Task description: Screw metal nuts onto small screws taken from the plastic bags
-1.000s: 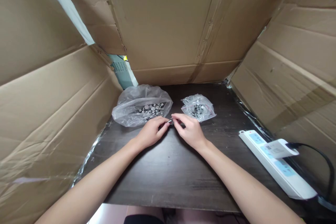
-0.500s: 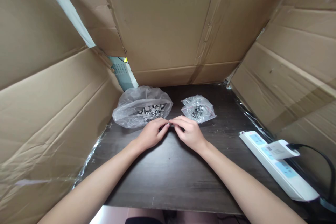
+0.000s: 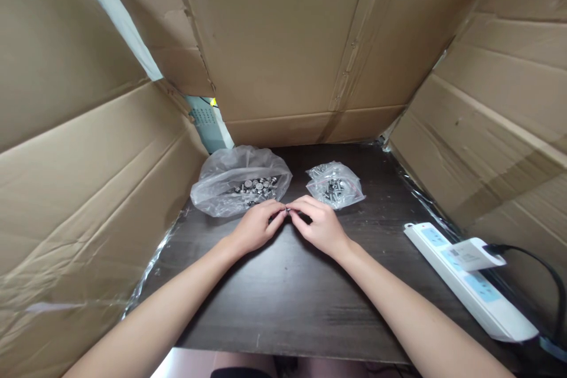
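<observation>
My left hand (image 3: 259,224) and my right hand (image 3: 319,223) meet fingertip to fingertip above the dark table (image 3: 283,301). Pinched between them is a small metal piece (image 3: 287,210), mostly covered by the fingers, too small to name. Just beyond my left hand lies an open clear plastic bag (image 3: 217,189) with several shiny round-headed metal parts (image 3: 257,185) in it. Behind my right hand sits a smaller clear zip bag (image 3: 349,189), which holds several small metal screws (image 3: 334,190).
On the right a white power strip (image 3: 500,313) lies along the table with a white plug (image 3: 472,254) and black cable (image 3: 544,266) in it. Cardboard walls close in the left, back (image 3: 283,41) and right (image 3: 500,130). A pale perforated panel (image 3: 206,121) shows through a gap at the back left.
My fingers shift slightly around the small metal piece, the right fingertips closing a little nearer the left. The bags and power strip stay where they were.
</observation>
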Motion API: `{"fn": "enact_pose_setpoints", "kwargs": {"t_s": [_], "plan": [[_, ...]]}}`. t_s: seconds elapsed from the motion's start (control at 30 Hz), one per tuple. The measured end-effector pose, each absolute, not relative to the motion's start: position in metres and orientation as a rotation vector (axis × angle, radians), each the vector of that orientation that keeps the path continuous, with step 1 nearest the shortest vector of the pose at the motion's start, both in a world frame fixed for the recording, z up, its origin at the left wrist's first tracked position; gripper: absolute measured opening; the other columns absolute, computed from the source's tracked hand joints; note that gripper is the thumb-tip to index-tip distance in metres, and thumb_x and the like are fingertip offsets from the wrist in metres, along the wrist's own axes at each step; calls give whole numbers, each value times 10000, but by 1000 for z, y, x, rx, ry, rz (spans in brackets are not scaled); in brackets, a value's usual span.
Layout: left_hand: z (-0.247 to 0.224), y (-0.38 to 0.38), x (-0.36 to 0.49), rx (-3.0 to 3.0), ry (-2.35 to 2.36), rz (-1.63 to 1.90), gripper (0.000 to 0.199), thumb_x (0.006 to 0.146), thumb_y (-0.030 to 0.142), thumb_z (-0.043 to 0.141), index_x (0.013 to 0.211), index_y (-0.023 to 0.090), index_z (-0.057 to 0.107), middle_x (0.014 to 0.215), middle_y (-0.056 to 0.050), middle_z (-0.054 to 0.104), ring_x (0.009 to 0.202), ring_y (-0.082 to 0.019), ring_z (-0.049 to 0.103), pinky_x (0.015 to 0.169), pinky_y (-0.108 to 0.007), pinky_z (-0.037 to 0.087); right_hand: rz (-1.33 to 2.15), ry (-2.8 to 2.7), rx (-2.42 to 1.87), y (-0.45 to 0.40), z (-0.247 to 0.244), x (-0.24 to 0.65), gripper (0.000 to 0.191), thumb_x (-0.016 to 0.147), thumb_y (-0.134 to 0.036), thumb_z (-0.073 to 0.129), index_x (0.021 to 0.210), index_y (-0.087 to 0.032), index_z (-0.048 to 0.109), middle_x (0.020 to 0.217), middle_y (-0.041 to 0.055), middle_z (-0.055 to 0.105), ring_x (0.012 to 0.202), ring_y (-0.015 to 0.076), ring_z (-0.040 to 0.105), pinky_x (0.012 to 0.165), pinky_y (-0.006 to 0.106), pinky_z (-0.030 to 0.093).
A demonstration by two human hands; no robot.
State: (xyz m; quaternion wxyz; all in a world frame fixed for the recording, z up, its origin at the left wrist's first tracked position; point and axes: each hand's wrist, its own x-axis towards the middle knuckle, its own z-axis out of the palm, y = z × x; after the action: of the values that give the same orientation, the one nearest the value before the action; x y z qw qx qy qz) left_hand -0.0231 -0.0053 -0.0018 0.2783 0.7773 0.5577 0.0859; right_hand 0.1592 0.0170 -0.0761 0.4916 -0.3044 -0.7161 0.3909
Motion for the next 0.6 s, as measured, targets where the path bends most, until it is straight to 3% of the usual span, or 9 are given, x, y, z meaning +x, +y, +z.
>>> {"fn": "enact_pose_setpoints", "kwargs": {"t_s": [0.27, 0.4, 0.6], "plan": [[1, -6, -23, 2082, 1516, 161, 273, 1040, 308, 451, 1001, 171, 683, 945, -75, 683, 885, -206, 639, 831, -322, 489, 624, -1738, -1278, 45, -93, 194, 289, 841, -99, 473, 679, -194, 693, 717, 39, 679, 740, 194, 621, 715, 305, 455], [3, -6, -22, 2094, 1510, 136, 283, 1040, 317, 443, 994, 170, 681, 952, -80, 687, 888, -211, 642, 831, -329, 495, 611, -1860, -1673, 59, -105, 213, 288, 868, -142, 500, 808, -202, 775, 908, 68, 733, 855, 235, 601, 725, 335, 424], [4, -6, -21, 2102, 1523, 141, 264, 1034, 299, 451, 982, 173, 677, 943, -80, 692, 882, -212, 650, 829, -326, 501, 479, -1973, -1817, 60, -103, 207, 264, 881, -227, 548, 936, -159, 797, 1017, 137, 662, 937, 273, 552, 789, 379, 412]]}}
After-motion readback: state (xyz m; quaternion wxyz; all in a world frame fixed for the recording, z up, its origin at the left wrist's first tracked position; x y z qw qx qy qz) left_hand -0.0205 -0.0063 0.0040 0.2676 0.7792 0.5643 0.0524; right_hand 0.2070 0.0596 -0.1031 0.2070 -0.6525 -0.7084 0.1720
